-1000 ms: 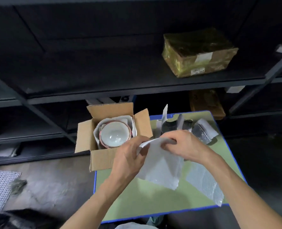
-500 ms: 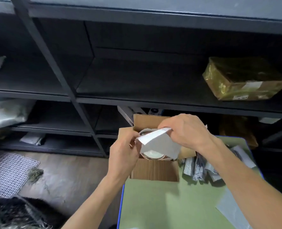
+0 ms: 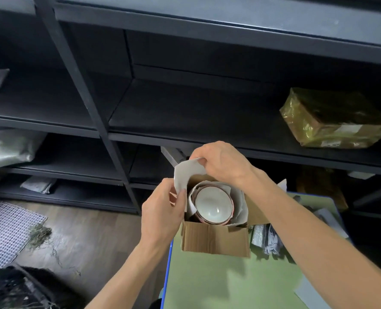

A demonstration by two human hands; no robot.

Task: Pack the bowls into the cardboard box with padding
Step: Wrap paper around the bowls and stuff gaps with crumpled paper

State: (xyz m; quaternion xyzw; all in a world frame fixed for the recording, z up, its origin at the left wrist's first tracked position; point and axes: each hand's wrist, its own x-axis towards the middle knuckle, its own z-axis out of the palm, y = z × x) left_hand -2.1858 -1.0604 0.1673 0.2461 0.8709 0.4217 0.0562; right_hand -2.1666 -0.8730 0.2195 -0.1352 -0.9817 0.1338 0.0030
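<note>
The cardboard box (image 3: 216, 240) stands open at the far left corner of the green table (image 3: 229, 284). A white bowl (image 3: 213, 202) with a reddish rim sits upright inside it. A foam liner (image 3: 241, 210) rings the bowl and separates it from the box walls. Whether more bowls are nested beneath cannot be told.

Both hands hold one white foam sheet (image 3: 185, 172) over the box's far left corner. The right hand (image 3: 220, 162) pinches the sheet's upper edge between curled fingers and thumb. The left hand (image 3: 162, 210) pinches the lower edge just beside the left wall. Gripping two edges keeps the limp sheet spread, probably for laying over the bowl or sliding into the left-side gap.

The near flap hangs outward, leaving the opening free. The right forearm crosses above the right flap. Crumpled grey packing bags (image 3: 265, 239) lie just beside the box on the right. Dark steel shelving (image 3: 109, 130) stands behind, bearing a taped parcel (image 3: 334, 119). A mesh mat (image 3: 6, 228) lies on the floor.
</note>
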